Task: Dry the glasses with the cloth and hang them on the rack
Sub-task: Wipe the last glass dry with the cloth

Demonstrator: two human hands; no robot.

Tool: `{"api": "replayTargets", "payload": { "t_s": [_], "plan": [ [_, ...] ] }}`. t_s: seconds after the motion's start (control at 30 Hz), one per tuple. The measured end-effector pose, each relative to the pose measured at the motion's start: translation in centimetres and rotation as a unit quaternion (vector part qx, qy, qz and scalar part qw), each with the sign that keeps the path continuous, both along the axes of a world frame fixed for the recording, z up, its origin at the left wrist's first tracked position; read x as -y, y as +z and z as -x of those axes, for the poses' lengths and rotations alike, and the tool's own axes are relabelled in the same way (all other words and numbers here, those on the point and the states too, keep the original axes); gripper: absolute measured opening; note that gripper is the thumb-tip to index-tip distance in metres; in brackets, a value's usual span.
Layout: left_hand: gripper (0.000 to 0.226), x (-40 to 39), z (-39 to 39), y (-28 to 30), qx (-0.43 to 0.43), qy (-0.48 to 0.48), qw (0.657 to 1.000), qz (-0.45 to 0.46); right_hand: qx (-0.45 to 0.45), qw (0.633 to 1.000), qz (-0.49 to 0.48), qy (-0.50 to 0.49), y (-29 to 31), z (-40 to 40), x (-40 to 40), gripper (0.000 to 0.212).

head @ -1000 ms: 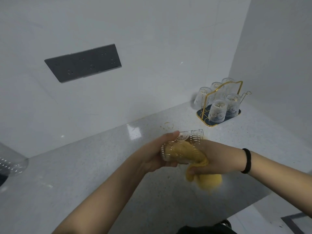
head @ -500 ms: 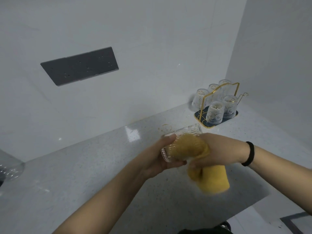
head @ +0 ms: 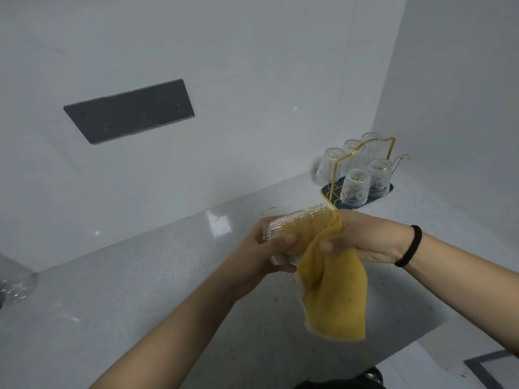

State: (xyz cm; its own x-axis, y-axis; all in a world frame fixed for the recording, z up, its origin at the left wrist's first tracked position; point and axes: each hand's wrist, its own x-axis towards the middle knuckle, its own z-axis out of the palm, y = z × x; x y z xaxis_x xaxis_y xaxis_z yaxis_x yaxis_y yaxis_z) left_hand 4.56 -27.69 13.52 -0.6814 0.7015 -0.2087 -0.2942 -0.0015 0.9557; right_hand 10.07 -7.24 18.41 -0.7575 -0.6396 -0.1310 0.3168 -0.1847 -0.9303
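Fingers (head: 283,239) of left hand (head: 261,254) wrapped round the glass (head: 295,228), thumb on the near side, gripping the base end. Glass lies roughly horizontal, held up over the counter (head: 140,290), mouth pointing right toward the rack. Right hand (head: 365,240) is closed on the yellow cloth (head: 334,299): part of the cloth is stuffed inside the glass, I can see yellow through the wall, and the rest hangs down loose below the hand. Can't tell how deep the right fingers go in, cloth hides them.

Step, as I read it: drying the inside of this glass. Not at the hanging stage yet.

Rack (head: 362,164) sits in the far right corner on its dark tray (head: 327,190), well apart from the hands. Five glasses on it upside down, as far as I can count. One gold peg (head: 403,158) at the right end looks free, so prob. the spot for this one.

Next, my guess: pull cloth out w/o dragging the glass from the left grip, maybe wipe the outside too, then flip glass mouth-down and carry it over to the free peg. Needs a firm left hold, ribbed glass could be slick if wet. Approach to the peg is tight, neighbours stand close, easy to clink.

Another clear thing at far left edge (head: 14,279), too cut off to ID.
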Motion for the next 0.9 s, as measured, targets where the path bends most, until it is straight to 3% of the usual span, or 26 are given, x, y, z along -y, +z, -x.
{"api": "replayTargets", "payload": {
  "t_s": [0.13, 0.2, 0.33, 0.43, 0.5, 0.57, 0.67, 0.73, 0.83, 0.9],
  "plan": [
    [0.104, 0.1, -0.1, 0.6, 0.075, -0.021, 0.997, -0.01, -0.11, 0.976, -0.182, 0.045, 0.6, -0.1, 0.0, 0.066],
    [0.106, 0.1, -0.3, 0.8, 0.086, -0.022, 0.996, -0.006, -0.15, 0.957, -0.249, 0.006, 0.8, -0.3, 0.3, 0.05],
    [0.105, 0.1, -0.1, 1.2, 0.05, -0.002, 0.999, 0.008, -0.196, 0.927, -0.306, -0.096, 0.8, -0.4, 0.8, 0.039],
    [0.077, 0.2, 0.1, 2.1, 0.055, -0.011, 0.998, 0.015, -0.258, 0.88, -0.391, -0.081, 0.8, -0.6, 1.0, 0.034],
    [0.058, 0.3, 0.0, 2.7, 0.124, -0.022, 0.992, 0.024, -0.311, 0.84, -0.443, -0.04, 0.9, -1.0, 1.4, 0.033],
    [0.052, 0.5, 0.0, 3.0, 0.17, -0.048, 0.983, 0.055, -0.369, 0.822, -0.433, -0.012, 0.4, -1.2, 1.5, 0.034],
    [0.055, 0.5, 0.1, 3.1, 0.132, -0.078, 0.982, 0.107, -0.329, 0.847, -0.416, -0.029, 0.2, -1.0, 1.0, 0.032],
    [0.054, 0.3, 0.0, 2.8, 0.063, -0.05, 0.994, 0.069, -0.253, 0.896, -0.36, -0.059, 0.3, -0.6, 0.5, 0.031],
    [0.061, 0.2, -0.3, 1.8, -0.088, 0.02, 0.996, 0.02, -0.074, 0.985, -0.134, -0.084, 0.4, -0.6, 0.4, 0.043],
    [0.066, 0.2, -0.7, 1.5, -0.079, 0.02, 0.997, -0.01, -0.03, 0.998, -0.05, -0.023, 0.7, -0.8, 0.7, 0.052]
  ]
}}
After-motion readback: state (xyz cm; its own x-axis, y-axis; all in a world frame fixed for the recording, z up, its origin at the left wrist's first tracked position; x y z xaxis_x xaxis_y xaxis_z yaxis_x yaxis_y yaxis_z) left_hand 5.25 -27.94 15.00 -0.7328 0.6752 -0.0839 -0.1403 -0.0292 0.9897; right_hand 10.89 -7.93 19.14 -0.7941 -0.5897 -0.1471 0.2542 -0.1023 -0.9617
